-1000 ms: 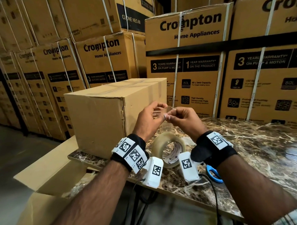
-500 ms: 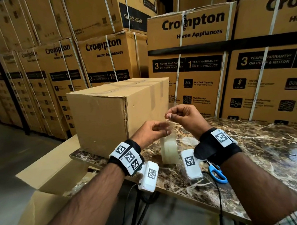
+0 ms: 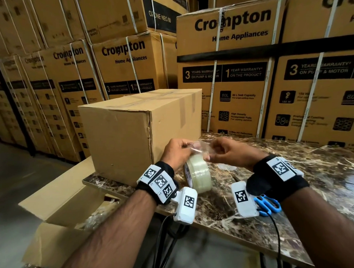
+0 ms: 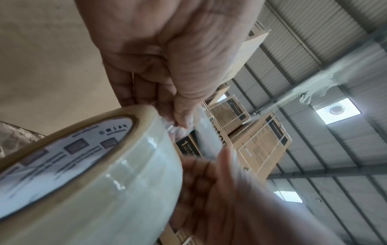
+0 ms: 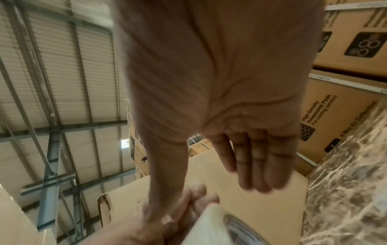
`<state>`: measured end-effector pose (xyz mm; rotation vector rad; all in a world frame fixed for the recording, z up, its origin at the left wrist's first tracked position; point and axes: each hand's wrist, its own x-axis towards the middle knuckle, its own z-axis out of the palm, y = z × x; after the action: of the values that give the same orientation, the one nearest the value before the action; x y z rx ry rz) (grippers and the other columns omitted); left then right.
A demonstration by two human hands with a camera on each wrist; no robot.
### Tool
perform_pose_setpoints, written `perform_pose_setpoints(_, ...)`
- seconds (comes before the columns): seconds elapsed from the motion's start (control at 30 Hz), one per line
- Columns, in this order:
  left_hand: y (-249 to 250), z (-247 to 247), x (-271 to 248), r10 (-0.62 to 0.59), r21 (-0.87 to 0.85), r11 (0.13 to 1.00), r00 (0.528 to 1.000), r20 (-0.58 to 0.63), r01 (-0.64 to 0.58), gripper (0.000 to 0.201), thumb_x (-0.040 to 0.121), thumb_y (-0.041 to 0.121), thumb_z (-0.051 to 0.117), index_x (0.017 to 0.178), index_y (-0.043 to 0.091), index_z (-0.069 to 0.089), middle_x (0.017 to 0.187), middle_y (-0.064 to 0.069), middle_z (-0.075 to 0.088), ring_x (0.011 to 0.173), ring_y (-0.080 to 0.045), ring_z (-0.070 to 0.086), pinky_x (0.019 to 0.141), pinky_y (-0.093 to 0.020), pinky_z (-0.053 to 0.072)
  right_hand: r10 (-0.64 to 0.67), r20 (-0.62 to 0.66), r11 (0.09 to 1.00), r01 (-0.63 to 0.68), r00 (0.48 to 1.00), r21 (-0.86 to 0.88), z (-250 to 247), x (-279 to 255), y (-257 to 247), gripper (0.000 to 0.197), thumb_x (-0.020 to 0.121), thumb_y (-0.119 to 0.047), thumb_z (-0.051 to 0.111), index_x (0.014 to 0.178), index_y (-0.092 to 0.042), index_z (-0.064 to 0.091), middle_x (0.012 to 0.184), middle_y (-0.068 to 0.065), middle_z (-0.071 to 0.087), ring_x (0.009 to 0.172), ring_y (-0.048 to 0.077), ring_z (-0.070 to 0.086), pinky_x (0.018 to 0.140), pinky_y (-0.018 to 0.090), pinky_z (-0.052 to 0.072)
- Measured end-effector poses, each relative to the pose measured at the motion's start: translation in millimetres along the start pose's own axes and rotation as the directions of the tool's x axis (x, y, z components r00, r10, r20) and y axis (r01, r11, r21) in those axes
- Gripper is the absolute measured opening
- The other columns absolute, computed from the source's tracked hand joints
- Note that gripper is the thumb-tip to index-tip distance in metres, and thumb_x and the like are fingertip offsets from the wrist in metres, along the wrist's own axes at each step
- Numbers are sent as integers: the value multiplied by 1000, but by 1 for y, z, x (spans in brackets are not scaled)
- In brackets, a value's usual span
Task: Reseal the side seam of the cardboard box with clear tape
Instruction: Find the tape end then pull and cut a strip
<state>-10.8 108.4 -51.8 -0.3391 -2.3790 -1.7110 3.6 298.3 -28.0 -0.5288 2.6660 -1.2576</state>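
Clear tape end (image 3: pixel 196 148) pinched betw. left hand (image 3: pixel 177 153) & right hand (image 3: pixel 227 152), roll (image 3: pixel 199 178) hanging below.

Marble table (image 3: pixel 324 180) carries the cardboard box (image 3: pixel 136 133) and, half-hidden, blue scissors (image 3: pixel 269 205).

One plain cardboard box (image 3: pixel 132 133), one tape roll (image 3: pixel 199 177), one scissors (image 3: pixel 268 206), two hands, one table (image 3: pixel 324 178).

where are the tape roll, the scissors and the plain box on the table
tape roll (image 3: pixel 199 176): head view, on its clear outer winding.
scissors (image 3: pixel 270 206): head view, on the blue handle loops showing beside the right wrist.
plain box (image 3: pixel 116 140): head view, on the bare near face, left of the corner seam.
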Motion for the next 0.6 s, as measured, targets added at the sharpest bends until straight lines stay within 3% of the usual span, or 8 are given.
perform_pose_setpoints(0.07, 1, -1, 4, -3, -37, 999, 1000, -31, 2, 21, 86, 20, 71, 103, 9, 71, 108, -5, 72, 98, -17, 66, 78, -27, 54, 64, 110, 993, -53, 992, -103, 5, -3, 6, 69, 61, -51, 77, 117, -19, 53, 113, 3, 66, 106, 19, 62, 98, 41, 51)
perform_pose_setpoints(0.1, 4, -1, 5, 0, -60, 998, 999, -45, -2, 22, 85, 20, 71, 103, 8, 72, 106, -6, 73, 97, -18, 67, 78, -26, 54, 70, 139, 993, -57, 988, -101, 9, -2, 9, 67, 61, -49, 80, 115, -20, 54, 111, 2, 67, 105, 19, 63, 98, 43, 51)
perform_pose_setpoints(0.2, 17, 2, 4, 13, -158, 987, 999, -52, -21, 22, 91, 19, 63, 104, 2, 69, 100, -10, 74, 91, -16, 69, 73, -19, 54, 5, 169, 999, 2, 986, -43, 19, -5, 8, 54, 76, -25, 80, 122, -18, 54, 108, -3, 69, 98, 11, 66, 86, 30, 54)
perform_pose_setpoints(0.27, 28, 2, 3, 16, -200, 980, 999, -44, -24, 21, 96, 18, 56, 100, 2, 68, 99, -12, 73, 88, -16, 69, 77, -22, 56, -52, 146, 999, 49, 988, 23, 24, -7, 7, 52, 81, -18, 75, 127, -18, 51, 109, -3, 68, 96, 8, 66, 78, 23, 53)
perform_pose_setpoints(0.37, 41, -2, 5, 29, -186, 982, 999, -41, -36, 21, 97, 19, 53, 97, 4, 68, 102, -16, 72, 93, -19, 69, 88, -29, 54, -111, 104, 986, 97, 988, 139, 30, -5, 9, 46, 87, -14, 69, 129, -13, 50, 114, 5, 69, 103, 18, 67, 87, 32, 56)
perform_pose_setpoints(0.53, 48, -6, 8, 45, -124, 991, 996, -73, -54, 20, 92, 17, 62, 104, 3, 71, 101, -12, 74, 95, -19, 70, 93, -42, 54, -124, 77, 987, 115, 989, 113, 28, 2, -3, 39, 89, -23, 67, 124, -10, 55, 113, 5, 71, 102, 19, 68, 92, 38, 55)
perform_pose_setpoints(0.6, 55, -9, 6, 64, -179, 981, 993, -94, -81, 20, 93, 16, 60, 104, 2, 69, 103, -15, 73, 94, -20, 70, 89, -33, 56, -87, 51, 993, 82, 995, 89, 27, 5, -7, 39, 91, -32, 64, 123, -11, 58, 112, 5, 71, 100, 20, 69, 91, 40, 55)
